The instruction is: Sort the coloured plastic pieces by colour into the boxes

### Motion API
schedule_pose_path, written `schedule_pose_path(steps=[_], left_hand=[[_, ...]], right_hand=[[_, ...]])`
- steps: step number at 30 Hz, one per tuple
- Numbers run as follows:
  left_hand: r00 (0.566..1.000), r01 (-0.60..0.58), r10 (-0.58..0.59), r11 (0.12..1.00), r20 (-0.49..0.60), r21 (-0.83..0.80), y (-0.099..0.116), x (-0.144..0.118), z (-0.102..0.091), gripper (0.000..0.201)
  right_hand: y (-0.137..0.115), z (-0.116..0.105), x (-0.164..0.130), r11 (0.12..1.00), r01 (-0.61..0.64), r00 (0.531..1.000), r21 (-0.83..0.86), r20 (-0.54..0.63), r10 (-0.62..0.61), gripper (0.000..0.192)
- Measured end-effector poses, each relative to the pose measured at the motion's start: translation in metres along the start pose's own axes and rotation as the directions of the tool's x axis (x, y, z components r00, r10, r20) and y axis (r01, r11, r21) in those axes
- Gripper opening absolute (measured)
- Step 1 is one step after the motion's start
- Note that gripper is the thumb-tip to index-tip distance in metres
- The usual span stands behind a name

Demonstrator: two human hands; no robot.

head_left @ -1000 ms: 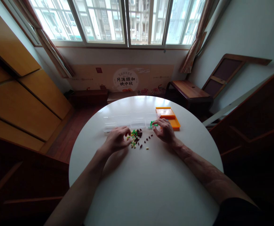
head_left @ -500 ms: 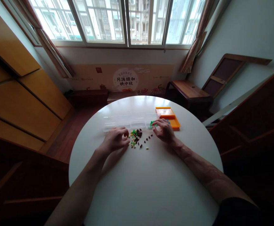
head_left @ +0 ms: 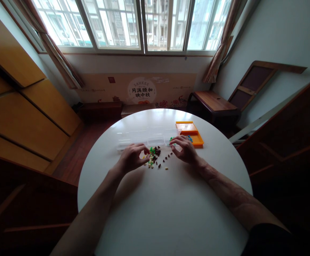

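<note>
Daylight from the window [head_left: 112, 28] reaches a round white table [head_left: 160, 217], wooden cabinets [head_left: 24, 117] to its left; small bricks [head_left: 157, 152] lie heaped before a clear compartment tray [head_left: 156, 142]. The left hand [head_left: 132, 156] curls beside the heap, the right hand [head_left: 186, 149] bends near green pieces [head_left: 171, 139]; whether either grips anything, I cannot tell.

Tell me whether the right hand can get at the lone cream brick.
Likely yes: the right hand is close, and only a few low dark bricks lie between it and the cream brick.
</note>
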State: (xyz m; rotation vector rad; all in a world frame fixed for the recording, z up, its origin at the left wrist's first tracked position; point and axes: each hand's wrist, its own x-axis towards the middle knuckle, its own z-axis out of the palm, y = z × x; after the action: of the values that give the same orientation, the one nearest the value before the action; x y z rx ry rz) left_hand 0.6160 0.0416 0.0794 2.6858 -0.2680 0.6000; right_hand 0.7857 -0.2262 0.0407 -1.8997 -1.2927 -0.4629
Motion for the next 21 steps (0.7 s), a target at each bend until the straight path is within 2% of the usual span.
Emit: schedule_pose_path(steps=[4, 6, 11, 21], left_hand=[[0.996, -0.08, 0.077, 0.994, -0.04, -0.068, 0.009, 0.003, 0.012, 0.008], [0.99, -0.132, 0.127, 0.987, -0.059, -0.096, 0.014, 0.004, 0.019, 0.009], [0.979, -0.2, 0.192, 0.971, -0.071, -0.129, 0.019, 0.005, 0.031, 0.015], [0.979, -0.204, 0.199, 0.97, -0.05, -0.131, 0.016, 0.005, 0.036, 0.014]], right_hand=[[-0.015, -0.001, 0.002, 0.97, 0.188, 0.965, 0.156, 0.156, -0.213, 0.007], [-0.022, -0.001, 0.002, 0.955, 0.233, 0.943, 0.185, 0.197, -0.269, 0.007], [-0.026, -0.003, 0.003, 0.944, 0.253, 0.941, 0.211, 0.174, -0.291, 0.009], [-0.029, -0.004, 0.006, 0.932, 0.293, 0.931, 0.212, 0.157, -0.328, 0.007]])
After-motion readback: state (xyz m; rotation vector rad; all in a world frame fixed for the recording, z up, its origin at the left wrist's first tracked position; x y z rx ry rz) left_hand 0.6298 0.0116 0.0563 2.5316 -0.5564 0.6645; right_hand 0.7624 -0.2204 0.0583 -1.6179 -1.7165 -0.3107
